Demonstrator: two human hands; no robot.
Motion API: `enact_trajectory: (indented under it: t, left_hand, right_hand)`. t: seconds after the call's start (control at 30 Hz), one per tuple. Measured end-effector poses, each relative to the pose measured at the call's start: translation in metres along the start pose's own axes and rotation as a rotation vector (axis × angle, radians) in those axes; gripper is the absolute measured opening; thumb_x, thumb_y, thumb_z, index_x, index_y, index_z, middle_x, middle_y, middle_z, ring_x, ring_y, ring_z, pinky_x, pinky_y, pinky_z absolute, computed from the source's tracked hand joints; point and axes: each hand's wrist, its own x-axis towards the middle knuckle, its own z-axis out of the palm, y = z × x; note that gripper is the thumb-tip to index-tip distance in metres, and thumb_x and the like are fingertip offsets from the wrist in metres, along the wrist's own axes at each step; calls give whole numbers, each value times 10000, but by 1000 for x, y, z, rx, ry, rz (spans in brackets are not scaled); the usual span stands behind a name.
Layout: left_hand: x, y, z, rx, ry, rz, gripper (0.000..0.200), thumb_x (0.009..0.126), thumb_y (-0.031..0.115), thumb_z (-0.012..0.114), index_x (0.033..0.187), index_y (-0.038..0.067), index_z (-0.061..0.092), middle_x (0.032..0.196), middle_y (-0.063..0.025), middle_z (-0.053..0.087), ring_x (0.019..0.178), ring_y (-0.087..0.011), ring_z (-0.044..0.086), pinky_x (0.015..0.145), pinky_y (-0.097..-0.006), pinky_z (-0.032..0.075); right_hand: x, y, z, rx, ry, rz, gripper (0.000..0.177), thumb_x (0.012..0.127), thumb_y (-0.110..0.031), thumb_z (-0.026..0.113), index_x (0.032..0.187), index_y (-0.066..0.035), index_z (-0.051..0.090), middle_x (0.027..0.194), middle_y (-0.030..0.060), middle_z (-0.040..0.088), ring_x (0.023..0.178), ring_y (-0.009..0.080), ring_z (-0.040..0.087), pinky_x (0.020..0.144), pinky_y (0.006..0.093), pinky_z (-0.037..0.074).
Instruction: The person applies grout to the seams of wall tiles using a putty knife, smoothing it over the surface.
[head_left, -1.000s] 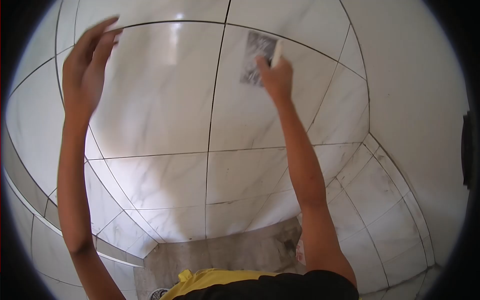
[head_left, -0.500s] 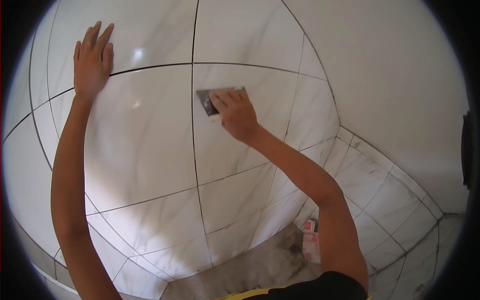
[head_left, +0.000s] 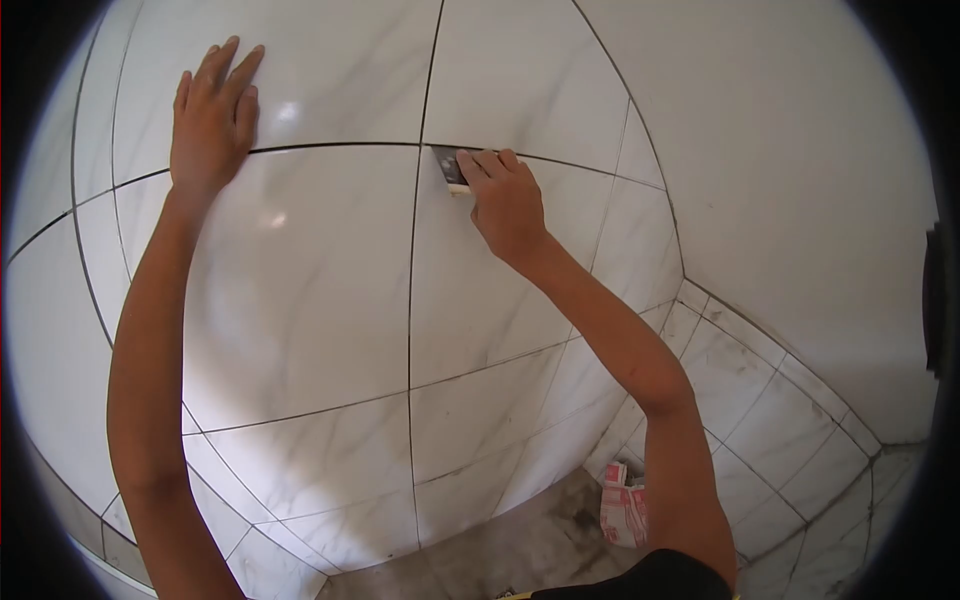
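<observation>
My left hand [head_left: 210, 130] rests on the white marbled wall tiles [head_left: 305, 300], its fingers spread and pointing up, just across a dark horizontal joint. In my right hand [head_left: 510, 210] is a flat scraper [head_left: 449, 168] with a dark grey blade and a pale strip at its lower edge. Its upper edge lies along the horizontal joint [head_left: 475, 150], right of where that meets a vertical dark joint [head_left: 411, 290]. My fingers press on the blade and hide much of it.
A red and white bag [head_left: 624, 512] stands low down by the wall, partly behind my right arm. Grey, stained floor [head_left: 470, 558] shows below the tiles. At right are a plain pale wall [head_left: 790, 180], more tiles [head_left: 760, 400] and a dark object [head_left: 934, 300] at the edge.
My right hand has moved the scraper up, from the tile's face to the horizontal joint. My left hand stays on the same spot of the wall; the view has shifted slightly.
</observation>
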Motion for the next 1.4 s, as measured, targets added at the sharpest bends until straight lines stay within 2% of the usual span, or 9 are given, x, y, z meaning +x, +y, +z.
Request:
enact_trajectory:
  t: [0.23,0.33,0.43,0.47,0.7,0.9,1.07,1.27,1.4]
  left_hand:
    - [1,2,-4,-1,-3,-11,426,1007,170,482,1429,172,544,1532,-105,435,1444,-293,370,1203,-493,233]
    - [2,4,-5,6,-9,-25,425,1003,159,481,1422,165,549,1523,-105,443,1443,-295,369,1203,-493,233]
    - [2,3,-6,2,-21,-31,431,997,143,483,1422,160,548,1522,-108,441,1447,-292,363,1204,-491,231]
    - [1,4,-7,5,-16,-37,431,997,143,483,1422,160,548,1522,-108,441,1447,-292,363,1204,-491,231]
    - [2,6,-8,1,-10,-35,419,992,160,487,1408,169,541,1502,-83,435,1434,-273,372,1195,-493,250]
    - [1,4,-3,32,-1,-26,419,993,160,490,1409,183,540,1505,-76,436,1435,-269,372,1194,-493,251]
    - [-1,1,-5,41,-22,-7,445,991,131,486,1432,169,531,1525,-91,429,1447,-273,354,1204,-484,237]
    - [-3,0,-3,19,10,-1,455,986,123,497,1437,177,531,1523,-85,440,1437,-270,377,1198,-481,246]
    - [-4,-6,1,20,25,17,461,984,122,503,1441,176,525,1527,-82,439,1432,-276,387,1197,-471,252]
  right_hand:
    - [20,19,-26,119,-300,-7,603,634,95,662,1214,-70,676,1067,55,652,973,263,582,846,369,513]
    - [-28,-17,-6,23,-113,-239,650,611,56,709,1244,-79,654,1095,59,635,931,292,558,850,385,503]
    - [-5,0,0,27,40,-101,671,609,52,716,1263,-82,643,1114,57,625,936,285,555,841,377,498]
    - [2,6,1,79,28,-41,511,722,-34,684,1232,-65,659,1051,47,626,933,258,552,765,383,473]
    - [27,22,-24,86,-134,-133,553,641,73,692,1172,-84,681,1028,40,634,914,251,566,754,351,518]
    - [73,7,-50,199,-156,-220,311,725,47,678,993,-105,725,833,34,634,814,224,596,627,342,524]
    - [98,55,-49,-273,-641,-285,83,813,-90,669,886,-76,705,808,51,649,782,258,627,642,397,526]
    - [99,24,-68,73,-480,-261,55,837,-81,637,826,-33,661,801,119,646,745,322,628,646,437,503]
    - [129,8,-49,-68,-568,-373,80,839,-69,630,777,-20,623,755,125,644,721,321,630,631,430,497]
